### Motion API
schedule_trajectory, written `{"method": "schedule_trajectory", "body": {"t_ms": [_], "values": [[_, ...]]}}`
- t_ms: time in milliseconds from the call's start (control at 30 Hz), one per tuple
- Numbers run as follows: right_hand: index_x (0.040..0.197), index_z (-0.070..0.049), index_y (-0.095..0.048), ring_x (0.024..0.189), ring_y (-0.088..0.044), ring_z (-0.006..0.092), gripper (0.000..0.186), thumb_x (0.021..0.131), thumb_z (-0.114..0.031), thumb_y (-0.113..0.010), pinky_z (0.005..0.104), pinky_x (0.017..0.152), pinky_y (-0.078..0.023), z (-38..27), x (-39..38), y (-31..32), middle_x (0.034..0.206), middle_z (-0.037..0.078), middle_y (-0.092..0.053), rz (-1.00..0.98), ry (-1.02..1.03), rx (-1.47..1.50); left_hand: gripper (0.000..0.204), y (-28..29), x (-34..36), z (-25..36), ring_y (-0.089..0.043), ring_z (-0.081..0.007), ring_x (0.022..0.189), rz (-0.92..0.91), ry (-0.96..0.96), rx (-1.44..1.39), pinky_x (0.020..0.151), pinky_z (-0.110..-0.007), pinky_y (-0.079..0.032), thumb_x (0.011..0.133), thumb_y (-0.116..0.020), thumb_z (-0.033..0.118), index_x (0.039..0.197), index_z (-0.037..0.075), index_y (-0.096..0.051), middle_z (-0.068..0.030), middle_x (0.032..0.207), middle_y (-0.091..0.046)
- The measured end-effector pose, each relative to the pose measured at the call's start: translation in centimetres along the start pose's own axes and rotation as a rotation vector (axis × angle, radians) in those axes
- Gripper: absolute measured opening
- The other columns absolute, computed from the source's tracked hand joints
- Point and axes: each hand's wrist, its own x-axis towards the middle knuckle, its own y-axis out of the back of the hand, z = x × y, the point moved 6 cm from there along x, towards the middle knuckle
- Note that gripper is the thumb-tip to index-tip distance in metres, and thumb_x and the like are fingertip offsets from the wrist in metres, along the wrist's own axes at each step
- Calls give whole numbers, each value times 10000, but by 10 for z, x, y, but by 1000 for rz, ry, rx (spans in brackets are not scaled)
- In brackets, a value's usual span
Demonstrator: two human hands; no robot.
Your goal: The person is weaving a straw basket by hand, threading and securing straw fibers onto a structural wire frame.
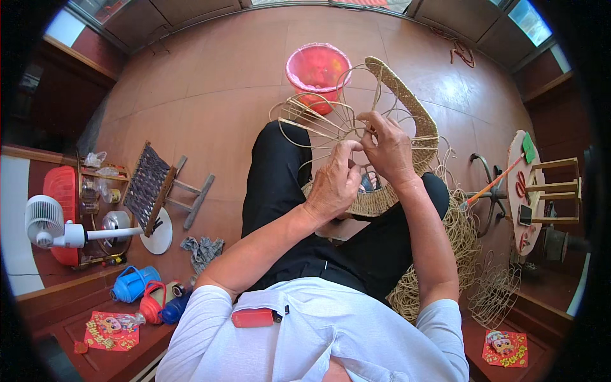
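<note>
Wicker edge point(414, 99) near hands point(387, 149), wide floor point(216, 70) beyond

A red bin point(312, 57) stands on the floor point(235, 63); left, a white fan point(44, 216) is near a dark-webbed wooden seat point(147, 181) and a crumpled cloth point(202, 253); right, a dark phone point(525, 215) lies on a pale table point(512, 213).

Free floor point(210, 102) at left, looped strands point(308, 128) before red bin point(291, 75)
</note>
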Motion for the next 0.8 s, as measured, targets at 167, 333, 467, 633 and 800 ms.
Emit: {"method": "schedule_trajectory", "body": {"t_ms": [167,333,467,633,800], "values": [[1333,-107,-706,928,-729,391,395,942,-80,-659,519,843,-584,0,7,10,911,158,-733,-109,-24,25,376,-13,7,-9,-765,-330,991,36,-41,-102,883,-468,-608,1012,-577,-19,1375,6,-484,-240,1290,-687],[1312,-90,-695,936,-732,430,379,940,-87,-625,555,859,-580,8,7,10,908,186,-745,-155,-74,85,324,-21,20,-14,-750,-317,901,-19,-2,-43,799,-460,-572,1016,-636,55,1303,3,-495,-193,1094,-710],[1260,-56,-690,890,-732,434,333,936,-84,-617,554,844,-571,7,9,10,869,191,-732,-176,-67,136,247,-16,26,-9,-703,-269,767,25,54,-93,717,-437,-546,1040,-687,126,1207,-4,-559,-158,909,-704],[1237,-46,-689,916,-736,412,294,951,-63,-621,540,844,-568,12,6,9,900,183,-734,-128,36,193,138,4,8,-5,-753,-351,780,125,146,-68,719,-475,-558,1089,-625,135,1195,47,-614,-165,844,-725],[1185,-68,-703,942,-721,336,249,957,-130,-785,454,861,-582,13,-3,5,994,133,-722,-19,140,159,195,29,-29,12,-613,-185,672,26,164,-83,650,-375,-499,1105,-621,124,1279,36,-630,-76,748,-625]]}}
